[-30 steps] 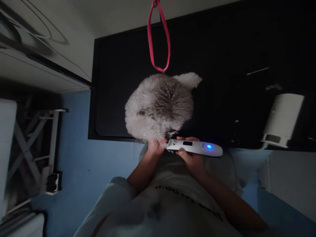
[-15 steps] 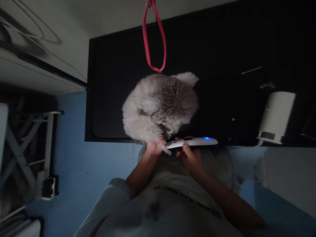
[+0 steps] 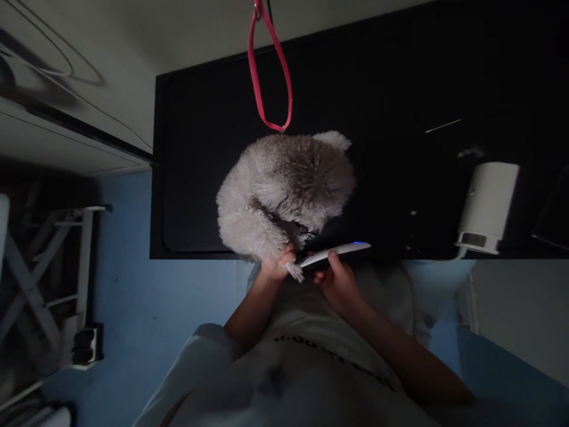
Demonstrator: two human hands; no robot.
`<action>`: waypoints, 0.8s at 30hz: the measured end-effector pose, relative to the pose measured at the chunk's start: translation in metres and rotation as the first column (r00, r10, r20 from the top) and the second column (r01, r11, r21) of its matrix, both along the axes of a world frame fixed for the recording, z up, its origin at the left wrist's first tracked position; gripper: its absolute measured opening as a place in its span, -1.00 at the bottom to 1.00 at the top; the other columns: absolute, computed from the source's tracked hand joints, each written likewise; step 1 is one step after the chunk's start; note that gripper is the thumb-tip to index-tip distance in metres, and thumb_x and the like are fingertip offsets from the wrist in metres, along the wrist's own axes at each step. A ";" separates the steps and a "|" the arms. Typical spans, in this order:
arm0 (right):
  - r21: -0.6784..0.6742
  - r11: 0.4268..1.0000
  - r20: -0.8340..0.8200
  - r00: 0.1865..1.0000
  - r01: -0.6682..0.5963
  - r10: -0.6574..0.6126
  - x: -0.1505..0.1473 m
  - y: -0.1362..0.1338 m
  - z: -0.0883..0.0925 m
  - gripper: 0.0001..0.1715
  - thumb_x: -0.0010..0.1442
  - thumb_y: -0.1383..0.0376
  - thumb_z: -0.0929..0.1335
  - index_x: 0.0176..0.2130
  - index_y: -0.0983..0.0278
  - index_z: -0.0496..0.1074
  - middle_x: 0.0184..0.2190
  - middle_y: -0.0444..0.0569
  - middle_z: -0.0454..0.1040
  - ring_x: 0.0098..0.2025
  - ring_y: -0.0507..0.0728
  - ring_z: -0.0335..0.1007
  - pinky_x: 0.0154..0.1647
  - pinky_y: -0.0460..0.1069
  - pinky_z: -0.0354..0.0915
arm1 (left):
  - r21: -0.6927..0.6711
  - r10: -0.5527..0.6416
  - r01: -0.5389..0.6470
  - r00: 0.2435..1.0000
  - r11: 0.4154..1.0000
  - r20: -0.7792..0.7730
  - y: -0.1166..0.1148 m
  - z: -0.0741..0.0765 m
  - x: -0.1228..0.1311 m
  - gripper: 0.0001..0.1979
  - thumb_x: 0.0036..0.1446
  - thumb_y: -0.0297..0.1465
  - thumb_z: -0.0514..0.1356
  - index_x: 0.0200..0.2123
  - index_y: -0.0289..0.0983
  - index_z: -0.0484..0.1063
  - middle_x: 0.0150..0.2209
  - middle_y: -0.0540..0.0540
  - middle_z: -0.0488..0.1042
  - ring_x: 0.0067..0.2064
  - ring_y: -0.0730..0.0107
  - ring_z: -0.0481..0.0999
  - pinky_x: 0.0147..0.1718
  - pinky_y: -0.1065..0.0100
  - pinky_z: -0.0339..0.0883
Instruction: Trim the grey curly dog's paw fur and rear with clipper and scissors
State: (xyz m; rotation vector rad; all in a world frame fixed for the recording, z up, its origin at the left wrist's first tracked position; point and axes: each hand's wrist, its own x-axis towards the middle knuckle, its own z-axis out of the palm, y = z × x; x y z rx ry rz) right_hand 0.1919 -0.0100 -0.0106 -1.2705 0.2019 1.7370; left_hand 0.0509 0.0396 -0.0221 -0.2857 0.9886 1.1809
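Observation:
A curly-coated grey and white dog [image 3: 253, 184] is on the black table [image 3: 200, 112], close to the near edge. My left hand [image 3: 276, 267] is closed around one of its paws [image 3: 294, 271], whose pale fur sticks out past my fingers. In my right hand [image 3: 336, 281] is a white and black hair clipper [image 3: 340, 254] with a blue light. The clipper's head points left, right beside the paw; whether it touches the fur I cannot tell.
A pink loop leash [image 3: 290, 89] hangs above the dog. To the right on the table stand a white cylindrical device [image 3: 489, 201], a thin stick [image 3: 443, 126] and tufts of fur [image 3: 471, 152]. A folding metal frame [image 3: 84, 261] stands at the left.
My right hand has rolled the clipper, so more of its dark underside shows and its light is seen edge-on. The left hand keeps its hold on the paw. The whole view has shifted slightly.

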 end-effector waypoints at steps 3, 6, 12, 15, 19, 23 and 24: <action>-0.012 1.000 -0.055 0.998 -0.021 0.020 0.000 0.001 0.001 -0.65 -0.03 0.09 0.52 -0.37 0.26 0.44 -0.34 -0.07 0.63 -0.66 -0.09 0.30 -0.69 -0.18 0.36 | 0.002 -0.020 0.020 1.000 1.000 0.009 0.000 0.002 0.001 -0.52 0.36 -0.40 -0.19 -0.64 -0.24 0.14 -0.66 0.04 0.04 -0.63 0.48 -0.17 -0.67 0.38 -0.14; -0.017 1.000 -0.067 0.998 0.001 -0.002 0.001 0.002 0.002 -0.67 -0.04 0.12 0.53 -0.35 0.24 0.44 -0.33 -0.09 0.64 -0.67 -0.09 0.29 -0.71 -0.18 0.34 | 0.025 -0.034 0.034 0.999 0.999 -0.002 0.000 0.001 0.001 -0.55 0.36 -0.39 -0.13 -0.62 -0.25 0.15 -0.64 0.04 0.05 -0.62 0.51 -0.15 -0.68 0.40 -0.16; 0.038 0.992 0.002 0.992 0.123 -0.123 0.007 -0.002 0.005 -0.57 -0.14 0.19 0.56 -0.28 0.19 0.40 -0.33 -0.15 0.64 -0.66 -0.08 0.31 -0.69 -0.18 0.31 | 0.048 -0.021 0.021 1.000 0.999 0.003 0.001 -0.003 -0.001 -0.59 0.34 -0.47 -0.12 -0.59 -0.25 0.19 -0.64 0.05 0.05 -0.63 0.53 -0.10 -0.71 0.46 -0.12; 0.005 0.997 -0.006 0.997 0.073 -0.073 0.008 -0.003 0.005 -0.60 -0.12 0.16 0.55 -0.32 0.22 0.41 -0.34 -0.11 0.64 -0.66 -0.08 0.29 -0.70 -0.17 0.30 | 0.071 -0.020 0.020 1.000 0.997 -0.002 0.003 -0.004 -0.002 -0.61 0.33 -0.48 -0.12 -0.56 -0.25 0.21 -0.63 0.07 0.05 -0.65 0.54 -0.07 -0.73 0.47 -0.14; -0.012 0.997 -0.005 0.997 0.081 -0.082 0.007 -0.002 0.004 -0.67 -0.06 0.14 0.52 -0.37 0.23 0.39 -0.39 -0.13 0.63 -0.69 -0.09 0.26 -0.73 -0.17 0.27 | 0.056 -0.003 0.003 1.000 0.998 0.000 0.005 -0.002 -0.002 -0.60 0.33 -0.47 -0.11 -0.60 -0.22 0.16 -0.65 0.07 0.08 -0.67 0.53 -0.05 -0.72 0.45 -0.10; -0.060 0.996 -0.045 0.997 0.067 -0.070 0.007 -0.001 0.003 -0.69 -0.03 0.15 0.52 -0.39 0.25 0.39 -0.38 -0.10 0.63 -0.67 -0.08 0.30 -0.70 -0.16 0.32 | 0.049 0.015 -0.016 1.000 0.999 0.005 0.006 -0.002 -0.002 -0.56 0.35 -0.46 -0.21 -0.61 -0.22 0.10 -0.67 0.06 0.08 -0.69 0.52 -0.03 -0.72 0.46 -0.08; -0.067 0.995 -0.055 0.995 0.074 -0.078 0.008 -0.001 0.002 -0.69 -0.02 0.14 0.51 -0.40 0.24 0.39 -0.38 -0.10 0.63 -0.67 -0.08 0.30 -0.70 -0.16 0.32 | 0.057 0.017 -0.018 1.000 0.998 0.002 0.006 -0.003 -0.002 -0.56 0.35 -0.47 -0.22 -0.61 -0.22 0.09 -0.67 0.06 0.07 -0.68 0.53 -0.03 -0.72 0.47 -0.08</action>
